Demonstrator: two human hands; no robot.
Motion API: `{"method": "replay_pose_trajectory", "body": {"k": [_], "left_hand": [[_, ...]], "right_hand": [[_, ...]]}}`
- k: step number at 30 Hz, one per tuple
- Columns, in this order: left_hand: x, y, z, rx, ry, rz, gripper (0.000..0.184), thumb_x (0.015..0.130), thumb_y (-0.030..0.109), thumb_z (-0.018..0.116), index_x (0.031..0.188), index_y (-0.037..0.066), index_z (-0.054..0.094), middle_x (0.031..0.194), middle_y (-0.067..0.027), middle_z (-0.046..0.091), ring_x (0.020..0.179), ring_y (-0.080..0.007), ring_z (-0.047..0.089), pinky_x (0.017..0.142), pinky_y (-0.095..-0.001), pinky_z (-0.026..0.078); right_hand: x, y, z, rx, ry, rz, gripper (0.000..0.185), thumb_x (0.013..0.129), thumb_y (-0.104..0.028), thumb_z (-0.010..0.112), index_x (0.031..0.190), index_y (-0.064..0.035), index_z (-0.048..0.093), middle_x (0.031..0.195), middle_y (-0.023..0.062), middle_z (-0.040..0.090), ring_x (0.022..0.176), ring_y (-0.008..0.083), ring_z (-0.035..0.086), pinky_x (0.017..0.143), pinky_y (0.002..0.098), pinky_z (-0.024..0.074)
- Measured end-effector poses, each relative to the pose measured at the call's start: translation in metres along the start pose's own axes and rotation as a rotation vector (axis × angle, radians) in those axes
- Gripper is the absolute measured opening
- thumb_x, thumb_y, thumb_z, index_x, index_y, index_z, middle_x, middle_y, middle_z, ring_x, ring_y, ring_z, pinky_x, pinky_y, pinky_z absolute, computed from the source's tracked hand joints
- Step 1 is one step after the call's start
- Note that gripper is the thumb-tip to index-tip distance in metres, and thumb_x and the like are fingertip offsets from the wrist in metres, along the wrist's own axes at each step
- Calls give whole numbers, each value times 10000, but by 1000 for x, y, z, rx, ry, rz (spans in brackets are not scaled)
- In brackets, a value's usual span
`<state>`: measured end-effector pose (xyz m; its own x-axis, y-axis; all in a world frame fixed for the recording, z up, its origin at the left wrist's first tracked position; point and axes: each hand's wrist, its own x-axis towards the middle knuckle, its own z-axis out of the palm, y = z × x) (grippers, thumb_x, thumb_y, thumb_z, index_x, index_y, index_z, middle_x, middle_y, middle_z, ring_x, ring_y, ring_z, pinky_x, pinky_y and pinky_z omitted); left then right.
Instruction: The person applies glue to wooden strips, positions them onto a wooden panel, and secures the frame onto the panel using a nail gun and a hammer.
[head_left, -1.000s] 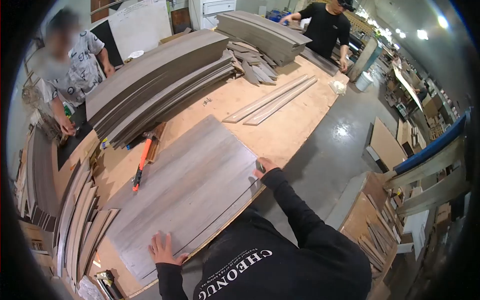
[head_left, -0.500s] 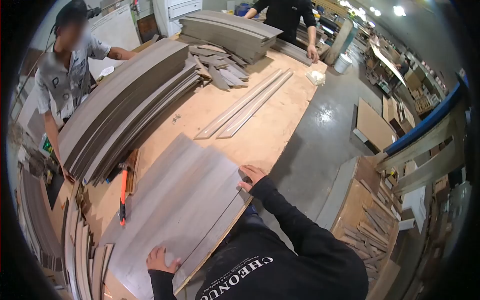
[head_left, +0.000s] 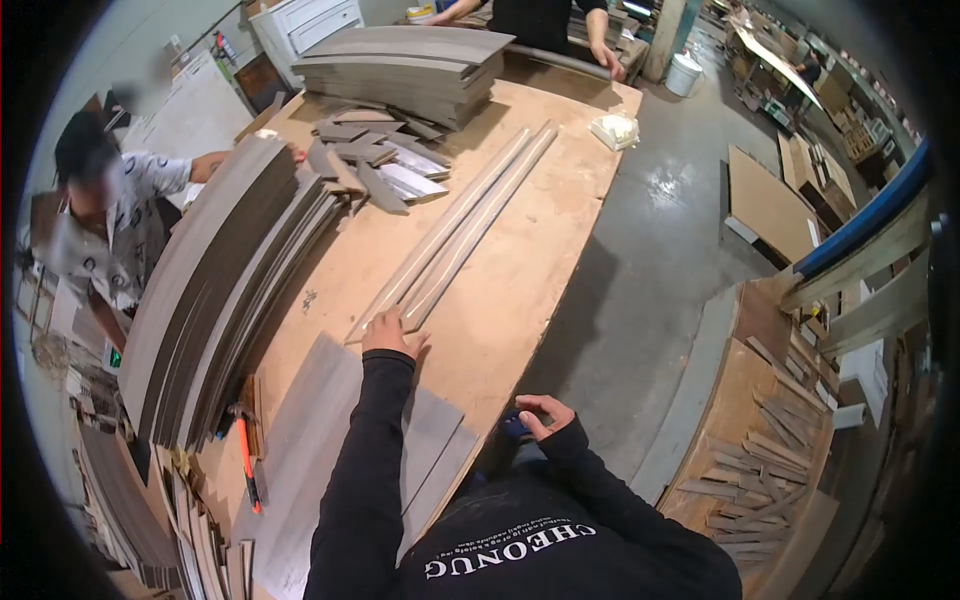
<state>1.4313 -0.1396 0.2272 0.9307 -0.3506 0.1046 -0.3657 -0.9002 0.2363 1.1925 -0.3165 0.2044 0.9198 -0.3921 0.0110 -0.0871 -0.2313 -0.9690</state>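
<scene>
Reaching over the tan wooden table (head_left: 500, 290), the left hand (head_left: 393, 333) meets two long, narrow, grey-brown wood-look strips (head_left: 478, 220) lying there, grip unclear, any lift likely needing a firm pinch, while the right hand (head_left: 546, 415) hangs beside the table, thumb and fingers apart.

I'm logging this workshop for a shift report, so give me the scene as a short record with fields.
left hand: at the near ends of two long strips; grip unclear
right hand: beside the table's edge, thumb and fingers parted
table: bare wood-toned top
under left forearm: grey boards, flat
hammer: orange handle, by the boards' left edge
plank stacks: left stack and far stack
between stacks: loose offcuts
co-workers: one beside left stack, one at table's far end
</scene>
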Motion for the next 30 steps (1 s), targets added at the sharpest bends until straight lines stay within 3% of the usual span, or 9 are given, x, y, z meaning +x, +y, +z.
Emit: {"method": "replay_pose_trajectory", "body": {"k": [1,8,9,14,18,23,26,28,30], "left_hand": [[8,3,12,1,97,-1,567,604,285,747,1062,74,488,972,-120,559,946,-283,516,811,-402,405],[20,3,15,-107,-64,-99,598,520,296,779,999,76,496,816,-94,575,791,-274,547,734,-387,421],[16,-2,16,-168,-23,-67,564,507,277,769,971,72,521,776,-100,549,698,-258,548,645,-361,445],[-39,15,-34,-319,-71,34,401,513,215,743,862,68,610,727,-96,499,590,-225,517,534,-317,444],[-101,-11,-56,-726,-218,-125,511,552,177,772,1007,21,598,861,-106,592,712,-160,582,621,-265,471],[-140,-6,-72,-852,-174,-232,553,595,130,757,1084,-28,553,977,-124,613,864,-158,587,771,-272,454],[-152,-7,-80,-1065,-234,-234,584,609,101,743,1133,-29,522,991,-111,613,891,-147,575,820,-272,433],[-164,-16,-91,-1271,-339,-182,588,614,96,739,1143,-29,514,994,-108,612,894,-140,571,822,-273,432],[-178,-30,-103,-1214,-369,-111,554,640,94,695,1150,-21,513,971,-124,611,838,-158,584,768,-280,459]], "right_hand": [[4,7,-2,13,6,4,242,768,-138,604,997,-59,612,906,89,624,840,173,596,737,269,457],[77,13,19,554,17,47,170,839,-94,541,972,5,578,916,85,610,830,134,593,711,238,478],[95,13,27,638,-7,130,227,844,-129,544,1026,7,543,948,93,599,855,150,587,722,251,481],[193,61,88,1173,-89,697,538,846,-410,511,1204,-21,412,1089,132,537,960,248,550,777,378,473],[221,6,80,1489,-156,424,657,860,-458,437,1301,-12,242,1310,180,342,1145,335,413,932,465,365],[207,-54,74,1280,-430,78,642,814,-316,580,1316,-74,260,1321,96,359,1193,316,366,917,432,398],[215,-86,68,1387,-757,-73,663,786,-250,626,1323,-101,265,1318,74,368,1191,295,374,918,436,394],[225,-116,59,1378,-814,-204,687,788,-292,617,1335,-108,244,1317,85,368,1177,293,395,924,453,384],[212,-177,37,1209,-607,-231,761,785,-474,550,1346,-94,204,1345,87,332,1239,263,316,978,430,329]]}}
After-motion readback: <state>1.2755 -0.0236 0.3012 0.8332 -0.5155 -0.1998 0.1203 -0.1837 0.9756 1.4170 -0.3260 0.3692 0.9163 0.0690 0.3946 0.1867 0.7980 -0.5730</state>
